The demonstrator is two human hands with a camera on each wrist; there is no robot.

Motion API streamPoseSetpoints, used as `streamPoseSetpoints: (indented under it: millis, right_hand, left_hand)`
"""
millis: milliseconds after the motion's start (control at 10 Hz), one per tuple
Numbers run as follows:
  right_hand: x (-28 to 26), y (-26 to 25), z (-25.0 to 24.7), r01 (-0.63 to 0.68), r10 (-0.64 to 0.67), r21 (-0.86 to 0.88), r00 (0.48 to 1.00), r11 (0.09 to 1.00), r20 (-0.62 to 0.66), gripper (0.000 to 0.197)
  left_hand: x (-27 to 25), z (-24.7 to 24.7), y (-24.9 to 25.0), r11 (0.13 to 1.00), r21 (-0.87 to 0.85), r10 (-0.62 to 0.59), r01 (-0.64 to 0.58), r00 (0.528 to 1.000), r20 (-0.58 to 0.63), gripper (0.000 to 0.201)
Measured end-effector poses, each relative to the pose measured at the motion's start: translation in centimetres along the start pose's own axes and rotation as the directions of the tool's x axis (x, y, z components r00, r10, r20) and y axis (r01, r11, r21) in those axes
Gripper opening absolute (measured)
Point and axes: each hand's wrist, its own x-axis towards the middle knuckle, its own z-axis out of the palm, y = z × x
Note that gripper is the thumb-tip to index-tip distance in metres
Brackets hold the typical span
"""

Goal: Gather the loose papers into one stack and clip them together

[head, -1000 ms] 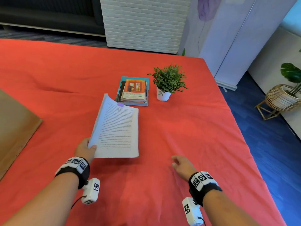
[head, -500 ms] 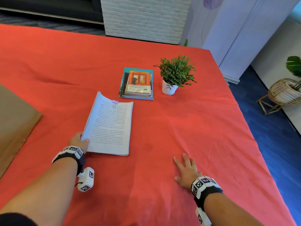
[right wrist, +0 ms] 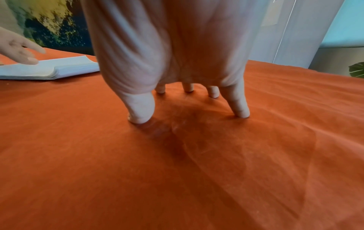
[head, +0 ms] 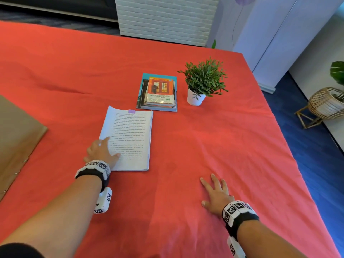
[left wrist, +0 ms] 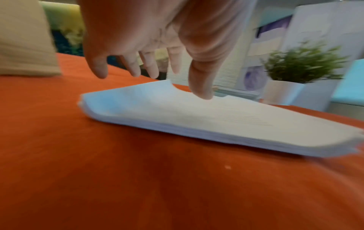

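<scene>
Lying flat on the red tablecloth (head: 223, 146), paper stack (head: 130, 138) just in front of the books (head: 160, 92), purple clip (head: 131, 112) on its far edge, left hand (head: 101, 151) fingers spread loose over its near corner, right hand (head: 216, 195) flat, fingers straight on cloth, well right of the books.

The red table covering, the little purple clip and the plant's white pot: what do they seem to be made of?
Table covering: matte woven cloth, judging by its soft wrinkles. Purple clip: seemingly painted metal with wire handles; too small to be sure. White pot: smooth, probably ceramic or plastic.
</scene>
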Motion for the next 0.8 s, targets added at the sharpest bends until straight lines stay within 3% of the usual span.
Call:
streamPoseSetpoints:
  millis: [100, 200, 500, 700, 800]
  right_hand:
    - [-0.1, 0.0, -0.2, 0.000, 0.000, 0.002, 1.000, 1.000, 0.005, 0.082]
    - [-0.1, -0.1, -0.3, 0.002, -0.002, -0.002, 1.000, 1.000, 0.011, 0.082]
    - [-0.1, 0.0, -0.3, 0.002, -0.002, -0.002, 1.000, 1.000, 0.009, 0.082]
    - [-0.4, 0.3, -0.8, 0.015, -0.015, 0.013, 1.000, 1.000, 0.008, 0.083]
    - [-0.6, 1.8, -1.7, -0.003, 0.009, 0.053, 0.994, 0.999, -0.113, 0.077]
  left_hand:
    - [-1.5, 1.5, 1.3, 0.983, 0.138, 0.090, -0.118, 0.977, 0.192, 0.084]
    - [-1.7, 3.2, 0.6, 0.974, 0.190, 0.062, -0.124, 0.951, 0.301, 0.088]
    - [0.1, 2.9, -1.3, 0.959, 0.212, 0.123, -0.189, 0.949, 0.289, 0.081]
    - [-2.4, 2.0, 1.0, 0.977, 0.175, 0.069, -0.124, 0.954, 0.292, 0.086]
    - [-4.8, 2.2, 2.8, 0.975, 0.155, 0.112, -0.157, 0.958, 0.265, 0.091]
